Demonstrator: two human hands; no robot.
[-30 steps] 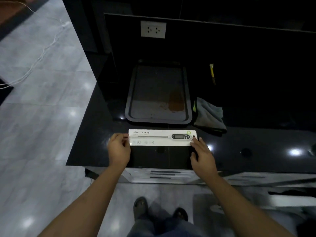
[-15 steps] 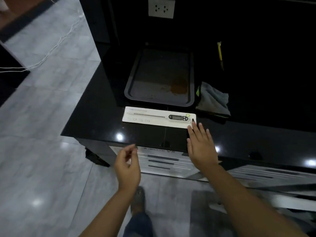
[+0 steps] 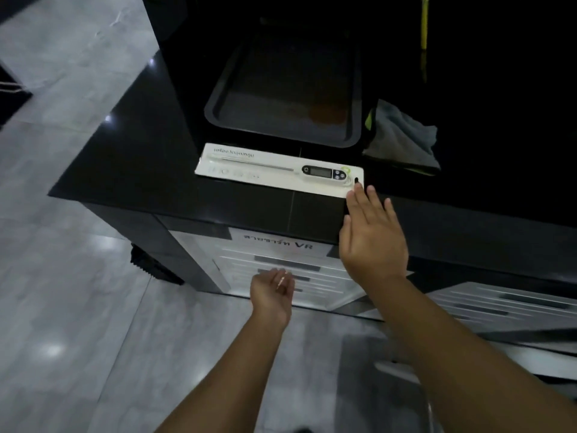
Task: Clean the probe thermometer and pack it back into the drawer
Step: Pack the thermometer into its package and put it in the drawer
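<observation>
While the probe thermometer (image 3: 323, 173) lies sealed in its white card pack (image 3: 278, 170) on the black counter (image 3: 131, 170), a person reaches for the white drawer unit (image 3: 296, 270) below, apparently to open a place for it. The left hand (image 3: 271, 295) hangs in front of the drawer fronts with fingers loosely curled and nothing in them; whether it touches a handle cannot be told. A paper label (image 3: 278, 243) with printed script and the letters VR is taped across the top of the unit, and every drawer looks closed, so their contents are hidden. Behind the pack sits a dark baking tray (image 3: 218, 114), empty except for a brownish stain near its right end. The pack lies lengthwise just in front of the tray's rim, near the counter edge, within easy reach of the drawers. The right hand (image 3: 373, 242) rests flat on the counter, fingers spread and holding nothing, its fingertips (image 3: 359, 190) at the pack's right corner, seemingly steadying it. Further right, a grey cloth (image 3: 402, 139) lies crumpled beside the tray, likely the wiping rag, now set aside
</observation>
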